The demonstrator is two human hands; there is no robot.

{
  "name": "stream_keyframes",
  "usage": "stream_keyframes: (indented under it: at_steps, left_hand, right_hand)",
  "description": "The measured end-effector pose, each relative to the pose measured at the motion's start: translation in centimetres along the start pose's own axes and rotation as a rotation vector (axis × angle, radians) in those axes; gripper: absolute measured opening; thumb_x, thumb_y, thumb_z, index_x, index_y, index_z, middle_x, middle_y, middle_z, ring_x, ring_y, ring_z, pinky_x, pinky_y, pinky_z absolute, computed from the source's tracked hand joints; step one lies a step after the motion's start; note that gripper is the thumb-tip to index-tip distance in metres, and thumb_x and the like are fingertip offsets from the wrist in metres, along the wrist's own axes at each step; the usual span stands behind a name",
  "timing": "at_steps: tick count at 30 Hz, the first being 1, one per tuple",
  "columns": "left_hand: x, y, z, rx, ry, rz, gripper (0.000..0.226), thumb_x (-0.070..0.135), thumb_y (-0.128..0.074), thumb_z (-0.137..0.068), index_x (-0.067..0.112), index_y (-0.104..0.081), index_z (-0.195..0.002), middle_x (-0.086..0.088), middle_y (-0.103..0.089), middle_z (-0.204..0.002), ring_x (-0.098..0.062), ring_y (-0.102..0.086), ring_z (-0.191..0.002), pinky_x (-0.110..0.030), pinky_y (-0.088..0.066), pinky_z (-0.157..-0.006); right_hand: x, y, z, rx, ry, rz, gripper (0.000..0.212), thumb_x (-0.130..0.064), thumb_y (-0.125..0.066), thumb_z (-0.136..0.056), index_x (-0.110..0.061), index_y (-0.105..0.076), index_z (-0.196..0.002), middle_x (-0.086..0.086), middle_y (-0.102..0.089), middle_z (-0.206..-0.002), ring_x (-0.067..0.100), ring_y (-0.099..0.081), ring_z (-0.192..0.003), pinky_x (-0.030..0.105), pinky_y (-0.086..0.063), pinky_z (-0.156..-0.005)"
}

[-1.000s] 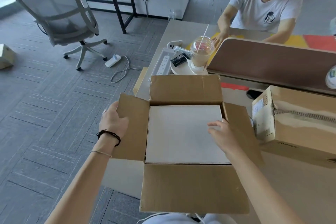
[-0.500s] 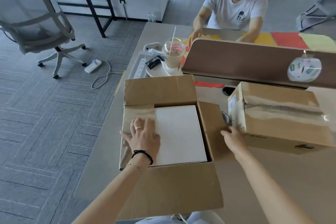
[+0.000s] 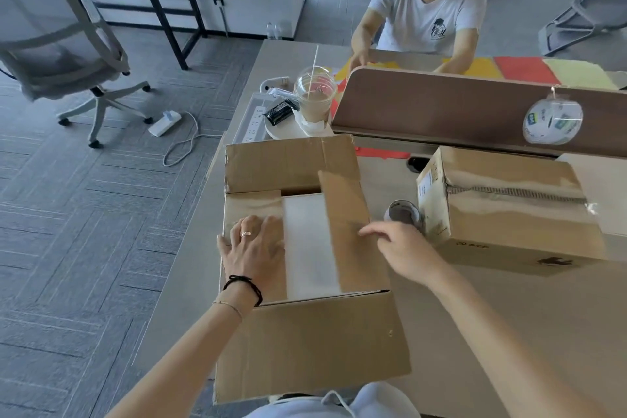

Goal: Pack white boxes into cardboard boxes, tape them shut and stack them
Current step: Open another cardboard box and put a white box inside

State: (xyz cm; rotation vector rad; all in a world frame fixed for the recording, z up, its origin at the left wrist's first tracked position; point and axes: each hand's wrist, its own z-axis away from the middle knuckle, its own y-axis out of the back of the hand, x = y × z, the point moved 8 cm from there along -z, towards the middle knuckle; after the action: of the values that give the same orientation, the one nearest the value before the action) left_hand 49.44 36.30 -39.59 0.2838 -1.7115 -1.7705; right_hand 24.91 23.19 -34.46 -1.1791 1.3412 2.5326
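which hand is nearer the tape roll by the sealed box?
Right. The right hand is just below the tape roll, nearly touching; the left hand presses the open carton's left flap, farther off.

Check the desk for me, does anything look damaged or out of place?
Mostly no. The taped box has a ragged, torn top seam, and a power strip lies on the floor with its cord loose.

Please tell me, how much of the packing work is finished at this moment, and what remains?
Done: a taped cardboard box stands on the table at the right, and a white box lies inside the open cardboard box. In hand: the left hand presses the left side flap flat, and the right hand folds the right flap inward. Left: closing the far and near flaps, taping with the tape roll, and stacking.
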Motion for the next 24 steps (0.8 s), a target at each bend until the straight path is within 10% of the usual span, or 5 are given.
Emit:
stream_keyframes:
  at_steps: [7, 12, 18, 21, 24]
  left_hand:
    - [-1.0, 0.5, -0.2, -0.052, -0.049, 0.003, 0.051, 0.039, -0.048, -0.085, 0.047, -0.041, -0.135, 0.013, -0.037, -0.14, -0.018, -0.032, -0.134, -0.044, -0.026, -0.108]
    - [-1.6, 1.3, -0.8, -0.124, -0.057, 0.076, 0.042, 0.036, -0.049, -0.092, 0.045, -0.051, -0.133, 0.012, -0.04, -0.144, -0.018, -0.033, -0.134, -0.044, -0.028, -0.108]
    - [-3.1, 2.1, -3.3, -0.326, -0.055, 0.47, 0.044, 0.041, -0.055, -0.092, 0.03, -0.059, -0.135, -0.004, -0.057, -0.133, -0.022, -0.058, -0.112, -0.033, -0.046, -0.099]
    - [-5.0, 3.0, -5.4, -0.27, 0.119, 0.718, 0.034, 0.015, -0.053, -0.099, 0.017, -0.06, -0.132, -0.004, -0.064, -0.104, -0.015, -0.057, -0.071, -0.017, -0.047, -0.062]
    - [-7.2, 3.1, -7.8, -0.195, 0.329, 0.852, 0.041, 0.014, -0.05, -0.098, 0.014, -0.052, -0.14, -0.005, -0.061, -0.101, -0.019, -0.061, -0.074, -0.028, -0.046, -0.064]
  right_hand:
    - [1.3, -4.2, 2.1, -0.119, 0.311, 0.717, 0.092, 0.016, -0.055, -0.075, -0.031, -0.038, -0.152, -0.007, -0.021, -0.166, 0.022, -0.012, -0.155, 0.044, -0.023, -0.124]
    - [4.7, -4.9, 4.0, -0.238, 0.292, 0.814, 0.11, -0.004, -0.066, -0.085, -0.039, 0.005, -0.162, -0.007, 0.023, -0.169, 0.021, 0.024, -0.155, 0.049, 0.003, -0.128]
    - [5.7, -2.6, 4.3, -0.182, 0.174, 0.581, 0.066, -0.056, -0.055, -0.097, -0.043, -0.031, -0.157, -0.014, 0.005, -0.17, 0.01, 0.012, -0.157, 0.044, -0.018, -0.125]
    - [6.0, -1.4, 3.5, -0.016, 0.069, 0.23, 0.067, -0.07, -0.05, -0.09, -0.03, -0.056, -0.144, -0.008, -0.027, -0.167, 0.011, -0.019, -0.155, 0.045, -0.03, -0.121]
    - [6.3, -1.6, 2.4, 0.126, -0.034, 0.016, 0.079, -0.077, -0.048, -0.088, -0.024, -0.053, -0.146, -0.008, -0.049, -0.155, 0.011, -0.044, -0.143, 0.044, -0.038, -0.117]
